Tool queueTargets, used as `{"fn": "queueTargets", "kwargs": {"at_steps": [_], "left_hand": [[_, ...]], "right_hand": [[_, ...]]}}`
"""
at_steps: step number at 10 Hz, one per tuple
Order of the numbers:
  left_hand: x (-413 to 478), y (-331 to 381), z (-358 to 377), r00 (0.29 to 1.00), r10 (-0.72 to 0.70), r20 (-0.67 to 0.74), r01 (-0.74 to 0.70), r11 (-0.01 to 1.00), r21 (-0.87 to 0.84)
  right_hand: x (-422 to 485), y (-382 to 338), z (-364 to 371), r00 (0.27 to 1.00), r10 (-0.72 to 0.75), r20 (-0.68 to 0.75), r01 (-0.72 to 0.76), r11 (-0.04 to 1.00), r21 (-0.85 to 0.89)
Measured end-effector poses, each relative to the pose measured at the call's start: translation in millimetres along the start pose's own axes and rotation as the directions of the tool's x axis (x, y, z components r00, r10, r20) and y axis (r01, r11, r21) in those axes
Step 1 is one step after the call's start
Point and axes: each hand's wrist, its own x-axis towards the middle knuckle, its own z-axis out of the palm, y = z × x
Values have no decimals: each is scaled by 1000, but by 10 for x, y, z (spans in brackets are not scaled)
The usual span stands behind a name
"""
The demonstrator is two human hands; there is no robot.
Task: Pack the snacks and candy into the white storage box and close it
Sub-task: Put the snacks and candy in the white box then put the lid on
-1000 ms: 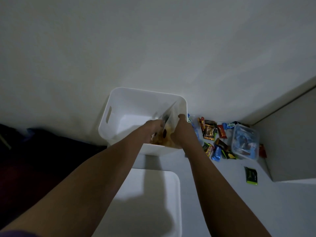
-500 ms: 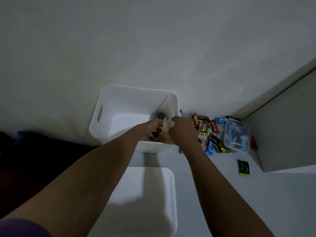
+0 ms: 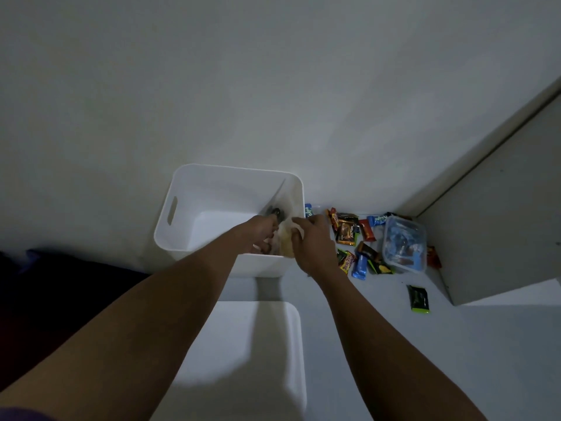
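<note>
Item 1: one white storage box, open-topped, with a slot handle in its left wall. It stands on the pale floor against the wall. All positions below are given relative to this box.

Item 2: one white lid lies flat on the floor directly in front of the box. It is off the box and apart from it.

Item 3: one clear snack bag stands upright inside the box against its right wall. Its contents are dark and tan, and no label is legible.

Item 4: the left hand reaches inside the box, fingers curled on the bag's lower left side. The right hand is at the box's front right corner and pinches the bag's near edge between thumb and curled fingers.

Item 5: one clear plastic container with a blue rim sits well to the right of the box. It is lidded and holds wrapped sweets.

Item 6: loose candy wrappers lie on the floor between the box and the container. At least twelve are counted, but overlap prevents an exact figure. Three are blue. The blue wrapper touching the box's right wall shows lettering that appears to read "alpa". Other print is too small to read.

Item 7: one green packet lies alone, to the right of the box and nearer the camera than the container.
</note>
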Motion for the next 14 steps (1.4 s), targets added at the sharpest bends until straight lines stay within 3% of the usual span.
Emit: {"fn": "queueTargets", "kwargs": {"at_steps": [1, 2, 3, 5, 6, 7, 8, 9, 10, 12, 14], "left_hand": [[-59, 116, 61, 987, 105, -119, -96, 993, 75], [-152, 341, 230, 933, 274, -234, -229, 952, 201], [-239, 577, 455, 834, 418, -360, -329, 901, 282], [-249, 877, 1146, 597, 723, -349, -556, 686, 470], [-164, 903, 1535, 593, 745, -304, -539, 649, 537], [96, 722, 1829, 733, 601, -317, -392, 755, 525], [354, 425, 2002, 799, 431, -420, -177, 836, 519], [520, 101, 2114, 777, 233, -585, 74, 889, 452], [613, -77, 2215, 724, 46, -688, 191, 945, 264], [890, -215, 2134, 731, -111, -674, 181, 983, 34], [1078, -233, 2039, 776, -138, -616, 38, 984, -172]], "right_hand": [[-55, 46, -121, 999, 46, 16, -48, 986, 160], [-91, 225, -294, 997, 77, 23, -80, 975, 207], [-104, 517, -455, 991, 128, 22, -130, 963, 235], [-89, 1183, -784, 980, 193, -40, -179, 957, 228], [-49, 1603, -838, 966, 260, -11, -250, 940, 230], [-16, 2038, -867, 946, 323, 11, -313, 909, 276], [-42, 2507, -872, 911, 413, -16, -395, 881, 262], [-64, 2866, -859, 898, 441, 6, -432, 876, 213], [-72, 3141, -863, 882, 471, 19, -466, 867, 177], [130, 3389, -955, 864, 499, 57, -486, 801, 350], [421, 3597, -811, 786, 598, 154, -595, 667, 448]]}}
